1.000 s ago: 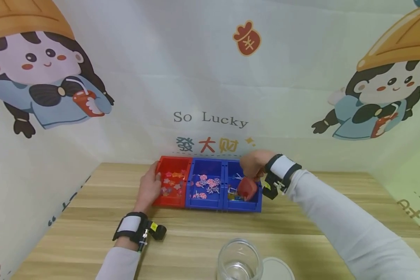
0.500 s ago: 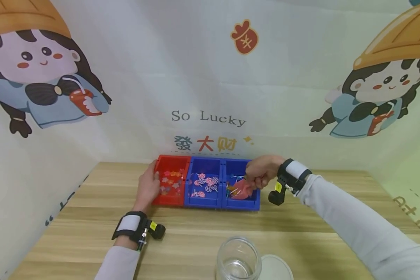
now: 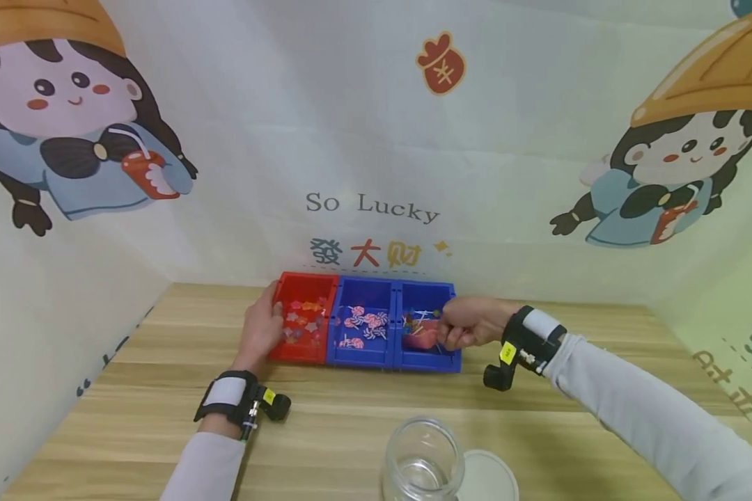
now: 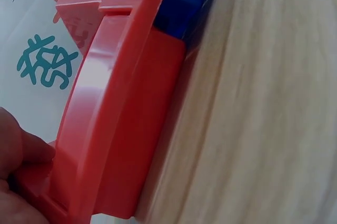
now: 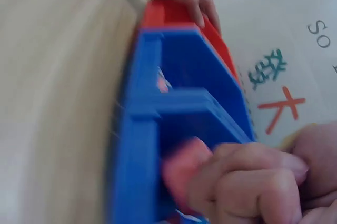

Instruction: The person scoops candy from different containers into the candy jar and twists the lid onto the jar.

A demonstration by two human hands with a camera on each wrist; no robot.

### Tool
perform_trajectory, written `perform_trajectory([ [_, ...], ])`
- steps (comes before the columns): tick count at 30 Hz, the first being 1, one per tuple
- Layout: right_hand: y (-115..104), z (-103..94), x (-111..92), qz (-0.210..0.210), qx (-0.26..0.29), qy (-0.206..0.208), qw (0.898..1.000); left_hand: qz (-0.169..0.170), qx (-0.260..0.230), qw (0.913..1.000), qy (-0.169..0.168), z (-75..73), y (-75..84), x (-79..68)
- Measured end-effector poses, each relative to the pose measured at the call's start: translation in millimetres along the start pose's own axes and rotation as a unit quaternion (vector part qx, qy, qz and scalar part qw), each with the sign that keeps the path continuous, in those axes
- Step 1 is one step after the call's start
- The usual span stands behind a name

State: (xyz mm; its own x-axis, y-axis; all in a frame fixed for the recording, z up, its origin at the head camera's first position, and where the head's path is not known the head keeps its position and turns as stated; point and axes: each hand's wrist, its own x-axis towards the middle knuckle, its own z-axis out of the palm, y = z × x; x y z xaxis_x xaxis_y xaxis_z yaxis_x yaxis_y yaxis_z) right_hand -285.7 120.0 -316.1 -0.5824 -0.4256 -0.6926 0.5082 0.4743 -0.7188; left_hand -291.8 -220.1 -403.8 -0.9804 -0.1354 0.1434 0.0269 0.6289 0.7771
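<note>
My right hand (image 3: 470, 321) grips a small pink scoop (image 3: 421, 339), its fingers curled tightly in the right wrist view. The scoop's bowl is down inside the right blue bin (image 3: 427, 361), among several small candies on white sticks. At the other end of the joined row, my left hand (image 3: 262, 327) holds the outer side of the red bin (image 3: 301, 353), thumb over its rim. Star-shaped pieces (image 3: 293, 317) lie in the red bin. The middle blue bin (image 3: 360, 355) contains several pink-and-white swirl lollipops (image 3: 370, 321). The scoop's handle is hidden by my right fingers.
A clear glass jar (image 3: 423, 445) stands near the table's front edge, with a round white lid (image 3: 490, 476) lying just to its right. Behind the bins rises a printed cloth backdrop (image 3: 257, 174). Wooden table (image 3: 326, 410) lies between bins and jar.
My right hand has turned and shifted slightly right and down, and the scoop has gone from tilted over the candies to lying low among them. The left hand keeps its hold on the red bin.
</note>
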Motion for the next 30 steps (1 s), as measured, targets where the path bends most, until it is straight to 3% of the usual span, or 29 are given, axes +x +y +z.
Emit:
perform_trajectory([
  [7,3.8,18.4,20.1,-0.061,0.142,0.04,0.987,0.017,0.012,0.9997,-0.009,-6.1,-5.6,-1.3],
  [15,6.7,40.1,52.5,-0.117,0.194,0.145,0.963,0.005,0.005,0.9995,-0.032,-5.8,-2.2,0.7],
  [18,8.8,44.0,54.8,-0.121,0.191,0.18,0.957,0.001,0.014,0.9992,-0.037,-7.0,0.4,2.1],
  [24,15.3,47.6,55.5,-0.138,0.141,0.206,0.959,0.0,0.015,0.9988,-0.046,-9.1,1.0,-0.1],
  [30,21.0,47.2,55.9,-0.151,0.118,0.244,0.951,0.012,0.009,0.9985,-0.053,-7.9,1.1,0.7],
])
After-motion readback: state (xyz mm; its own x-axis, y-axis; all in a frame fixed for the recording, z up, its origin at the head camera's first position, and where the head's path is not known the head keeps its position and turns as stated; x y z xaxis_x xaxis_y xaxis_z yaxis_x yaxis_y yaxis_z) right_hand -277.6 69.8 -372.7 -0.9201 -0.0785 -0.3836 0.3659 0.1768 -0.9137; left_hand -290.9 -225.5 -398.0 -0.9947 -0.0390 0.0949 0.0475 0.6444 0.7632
